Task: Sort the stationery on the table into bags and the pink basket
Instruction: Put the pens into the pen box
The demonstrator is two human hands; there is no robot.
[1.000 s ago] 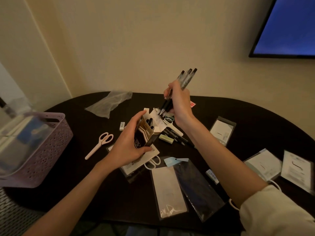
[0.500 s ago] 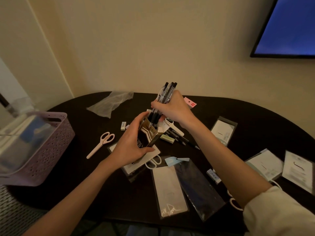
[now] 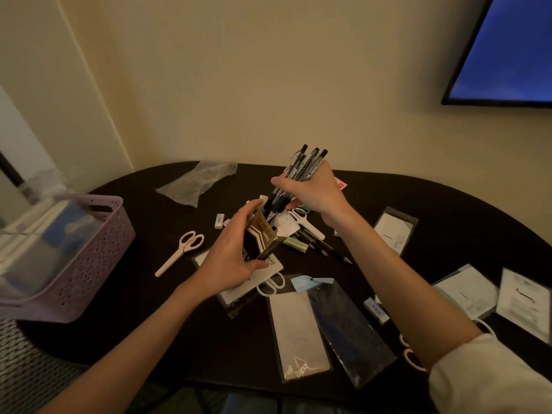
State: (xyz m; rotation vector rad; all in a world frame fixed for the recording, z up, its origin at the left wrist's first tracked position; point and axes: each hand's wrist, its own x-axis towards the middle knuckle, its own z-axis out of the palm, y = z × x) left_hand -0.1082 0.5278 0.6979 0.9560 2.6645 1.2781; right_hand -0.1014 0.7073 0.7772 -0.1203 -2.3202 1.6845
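Dark table (image 3: pixel 418 204), littered. Pen box (image 3: pixel 263 234) gripped by left hand (image 3: pixel 230 258) — light card, crushable, best held by its sides. Bundle of pens (image 3: pixel 298 174) clamped in right hand (image 3: pixel 313 195) above its mouth — slick, stiff, liable to splay.

pink basket (image 3: pixel 89 252) contents blurred, left side cut by frame edge. pens (image 3: pixel 301 171) lower ends hidden inside box (image 3: pixel 263 234). bottom-right scissors (image 3: pixel 413 354) mostly under right arm. screen (image 3: pixel 504 52) cropped, upper right.
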